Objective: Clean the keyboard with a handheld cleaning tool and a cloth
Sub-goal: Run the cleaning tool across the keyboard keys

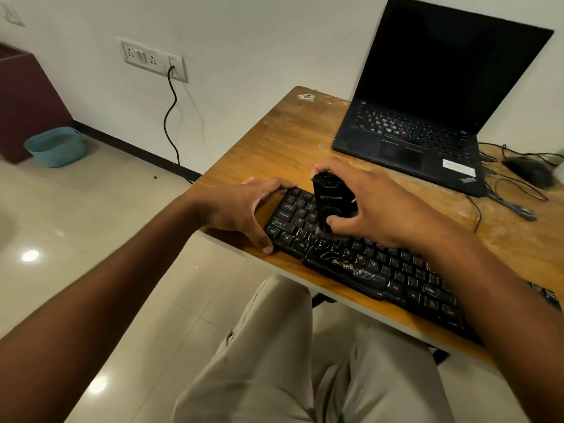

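A black keyboard [366,264] lies slantwise along the front edge of the wooden table [274,141]. My right hand [375,206] grips a black handheld cleaning tool [331,199] and holds it upright with its lower end on the keys at the keyboard's left part. My left hand [244,209] holds the keyboard's left end, fingers curled over its far corner and thumb at its near corner. No cloth is in view.
An open black laptop [427,117] stands at the back of the table, with a black mouse [531,169] and cables to its right. A wall socket with a plugged cable [171,117] and a teal bin [56,146] are to the left. My legs are under the table.
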The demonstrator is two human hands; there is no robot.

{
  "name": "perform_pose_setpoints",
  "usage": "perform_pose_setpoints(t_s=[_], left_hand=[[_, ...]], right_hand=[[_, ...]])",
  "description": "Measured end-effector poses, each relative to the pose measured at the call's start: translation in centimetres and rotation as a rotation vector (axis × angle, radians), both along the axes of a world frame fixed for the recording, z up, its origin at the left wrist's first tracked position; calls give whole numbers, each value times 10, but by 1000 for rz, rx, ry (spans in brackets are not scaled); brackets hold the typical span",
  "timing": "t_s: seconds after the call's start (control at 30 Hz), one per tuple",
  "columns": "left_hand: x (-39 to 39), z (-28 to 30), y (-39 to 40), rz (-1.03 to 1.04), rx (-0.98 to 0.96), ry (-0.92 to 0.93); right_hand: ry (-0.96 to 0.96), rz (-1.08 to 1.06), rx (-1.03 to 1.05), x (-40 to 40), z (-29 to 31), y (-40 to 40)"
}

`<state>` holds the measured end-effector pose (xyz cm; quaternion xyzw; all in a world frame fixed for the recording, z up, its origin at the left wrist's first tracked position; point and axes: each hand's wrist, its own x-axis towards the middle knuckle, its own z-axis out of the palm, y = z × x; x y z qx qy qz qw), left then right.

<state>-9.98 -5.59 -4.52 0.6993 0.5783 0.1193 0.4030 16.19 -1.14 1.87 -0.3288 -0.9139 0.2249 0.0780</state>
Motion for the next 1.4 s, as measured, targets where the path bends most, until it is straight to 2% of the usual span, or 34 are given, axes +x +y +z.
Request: perform_pose_setpoints(t_s=[0.07,0.23,0.3,0.4,0.57,0.63,0.77,0.83,1.13,1.3,1.4], left_hand=[[1,-1,0,-2,1,1],[4,3,-5,3,5,-23],[5,4,-6,12,9,-29],[3,2,-5,4,-4,-29],[1,0,-3,0,-5,-29],[2,-1,-2,5,-1,-28],[4,3,-5,5,-4,-53],[4,3,-6,13,3,-53],[3,0,-3,23,0,-27],[3,0,-5,24,-1,-51],[4,0,-6,24,0,-67]], right_hand=[[-16,10,42,-3,6,3],[350,31,-24,-36,-15,-1],[400,36,-20,-38,-25,-3],[340,-17,-18,-17,-30,-6],[107,-73,0,23,-11,-7],[123,-64,22,17,-4,-5],[365,-47,-36,-15,-18,-8],[413,-31,-43,-23,-26,-9],[121,-92,-17,26,-8,-10],[426,-60,-50,-12,-22,-17],[474,-38,-46,-28,-34,-20]])
